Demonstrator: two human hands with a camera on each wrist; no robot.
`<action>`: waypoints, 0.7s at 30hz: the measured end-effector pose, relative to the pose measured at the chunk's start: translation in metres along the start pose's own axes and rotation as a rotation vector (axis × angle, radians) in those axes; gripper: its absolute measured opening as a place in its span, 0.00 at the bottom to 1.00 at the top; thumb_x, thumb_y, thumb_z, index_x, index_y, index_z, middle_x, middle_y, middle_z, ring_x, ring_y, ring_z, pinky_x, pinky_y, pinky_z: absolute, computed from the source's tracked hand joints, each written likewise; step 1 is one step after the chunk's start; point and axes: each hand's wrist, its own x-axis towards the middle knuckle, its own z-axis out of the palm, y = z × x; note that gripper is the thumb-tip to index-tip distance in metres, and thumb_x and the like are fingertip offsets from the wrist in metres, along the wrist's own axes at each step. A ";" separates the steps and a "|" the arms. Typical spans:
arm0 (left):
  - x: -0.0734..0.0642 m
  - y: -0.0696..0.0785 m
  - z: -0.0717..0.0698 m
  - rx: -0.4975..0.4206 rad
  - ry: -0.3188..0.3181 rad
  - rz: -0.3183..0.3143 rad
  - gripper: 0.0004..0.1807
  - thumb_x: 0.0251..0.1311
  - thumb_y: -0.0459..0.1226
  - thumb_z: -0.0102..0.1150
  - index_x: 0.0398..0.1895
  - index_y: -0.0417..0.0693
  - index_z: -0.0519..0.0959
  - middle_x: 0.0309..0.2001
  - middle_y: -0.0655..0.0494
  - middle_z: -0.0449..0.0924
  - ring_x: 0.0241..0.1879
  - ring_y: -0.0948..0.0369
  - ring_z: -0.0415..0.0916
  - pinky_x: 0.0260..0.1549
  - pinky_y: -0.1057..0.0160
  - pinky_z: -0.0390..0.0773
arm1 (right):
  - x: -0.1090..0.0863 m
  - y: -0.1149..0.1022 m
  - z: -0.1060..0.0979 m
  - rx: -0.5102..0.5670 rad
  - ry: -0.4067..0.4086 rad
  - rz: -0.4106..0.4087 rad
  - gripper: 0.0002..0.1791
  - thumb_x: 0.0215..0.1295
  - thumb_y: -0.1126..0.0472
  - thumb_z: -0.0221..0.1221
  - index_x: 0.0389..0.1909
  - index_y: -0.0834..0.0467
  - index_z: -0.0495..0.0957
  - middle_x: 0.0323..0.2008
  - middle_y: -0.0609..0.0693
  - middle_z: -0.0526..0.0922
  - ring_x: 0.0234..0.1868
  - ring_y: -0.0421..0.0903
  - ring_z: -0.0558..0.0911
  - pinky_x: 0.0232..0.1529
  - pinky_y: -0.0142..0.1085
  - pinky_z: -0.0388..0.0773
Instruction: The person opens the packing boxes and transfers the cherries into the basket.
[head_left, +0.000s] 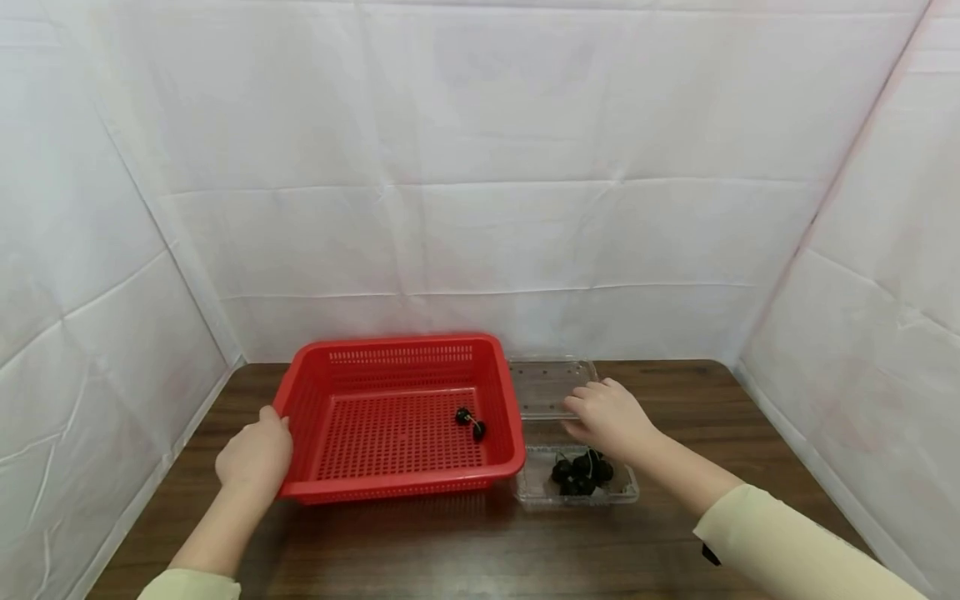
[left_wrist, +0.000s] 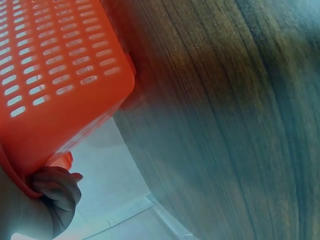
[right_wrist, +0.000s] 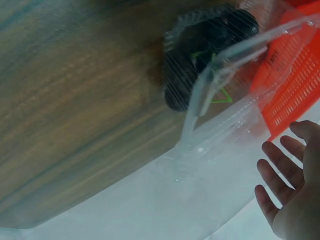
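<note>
My left hand point(head_left: 255, 454) grips the left rim of a red plastic basket point(head_left: 397, 482). In the left wrist view its fingers point(left_wrist: 60, 192) curl around the rim. Two dark cherries point(head_left: 478, 431), joined at their stems, lie toward the right of the basket's slotted floor. Beside the basket is a clear plastic clamshell box point(head_left: 538, 492), its lid point(head_left: 546, 385) folded back toward the wall. Several dark cherries point(head_left: 582, 472) with green stems sit in the box's near half. My right hand point(head_left: 611, 417) is over the lid's right side, fingers spread and holding nothing in the right wrist view.
Everything stands on a dark wood-grain table point(head_left: 420, 546). White cloth walls point(head_left: 480, 233) enclose it at the back and on both sides. The basket's right wall stands close against the clear box.
</note>
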 end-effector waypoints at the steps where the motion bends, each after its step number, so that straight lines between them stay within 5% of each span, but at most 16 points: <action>1: 0.000 0.000 0.000 0.005 0.001 0.001 0.16 0.73 0.38 0.40 0.41 0.28 0.64 0.21 0.39 0.72 0.20 0.47 0.74 0.16 0.48 0.72 | -0.002 0.000 0.000 0.002 -0.013 0.007 0.09 0.53 0.54 0.71 0.29 0.53 0.82 0.25 0.44 0.78 0.27 0.45 0.78 0.29 0.39 0.67; 21: 0.002 0.000 0.002 0.048 0.038 0.026 0.16 0.73 0.37 0.40 0.41 0.26 0.65 0.22 0.33 0.74 0.21 0.42 0.77 0.16 0.45 0.73 | -0.036 0.006 0.011 0.041 -0.124 0.034 0.08 0.54 0.58 0.70 0.25 0.50 0.79 0.23 0.42 0.77 0.23 0.41 0.74 0.26 0.40 0.67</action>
